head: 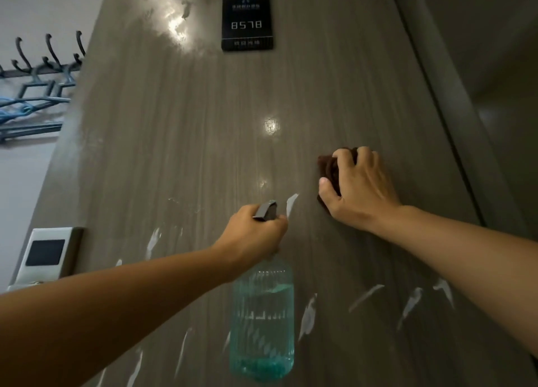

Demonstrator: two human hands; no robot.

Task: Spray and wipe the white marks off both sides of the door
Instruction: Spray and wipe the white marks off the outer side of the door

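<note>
— Progress? Nearest first.
— White marks left low on door; upper part wiped, wet sheen only. Far side unseen.
— Bottle?
— Roughly two-thirds full, blue liquid; left hand wrapped round its neck.
— Beyond?
— Right hand clutching cloth, pressed on door.

There is only the one view, from the person's head, standing close to the door and facing it almost square on, tilted a little upward so the dark number plaque sits near the top edge. Left of the plaque a strip of wall with coat hooks shows; right of it, probably the door frame.
</note>
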